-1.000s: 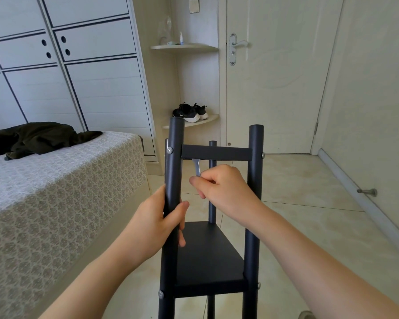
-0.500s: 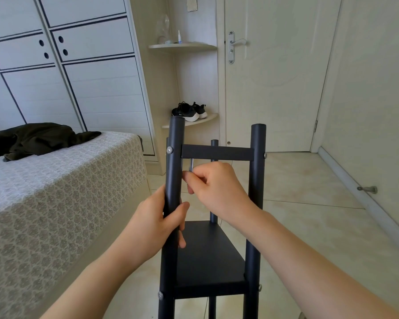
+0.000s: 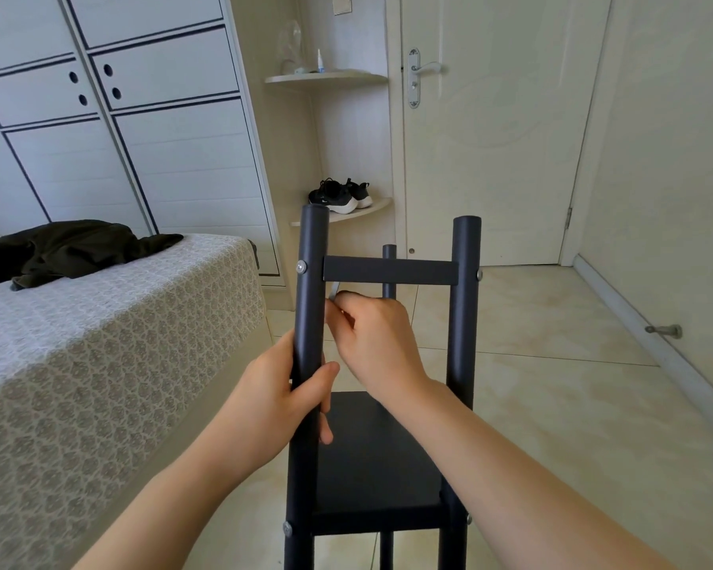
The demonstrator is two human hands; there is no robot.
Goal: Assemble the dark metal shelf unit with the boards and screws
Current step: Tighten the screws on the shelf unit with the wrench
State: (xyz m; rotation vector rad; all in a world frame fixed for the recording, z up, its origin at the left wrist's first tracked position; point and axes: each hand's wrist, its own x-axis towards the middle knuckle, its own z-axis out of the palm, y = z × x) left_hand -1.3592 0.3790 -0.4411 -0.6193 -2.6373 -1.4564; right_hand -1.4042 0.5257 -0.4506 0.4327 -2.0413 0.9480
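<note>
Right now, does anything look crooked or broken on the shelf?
Nothing stands out. The left post and right post stand straight, the top board sits level between them, the lower board is in place. The left hand grips the left post; the right hand pinches a tool under the top board.

Over 1 second, the right hand [image 3: 374, 335] swung the small silver tool [image 3: 334, 291] leftward, from mid-gap to just beside the left post [image 3: 311, 306].

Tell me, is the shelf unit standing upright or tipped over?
Upright: the shelf unit has its posts standing vertical and its lower board lying level, with the left hand gripping the near left post.
</note>
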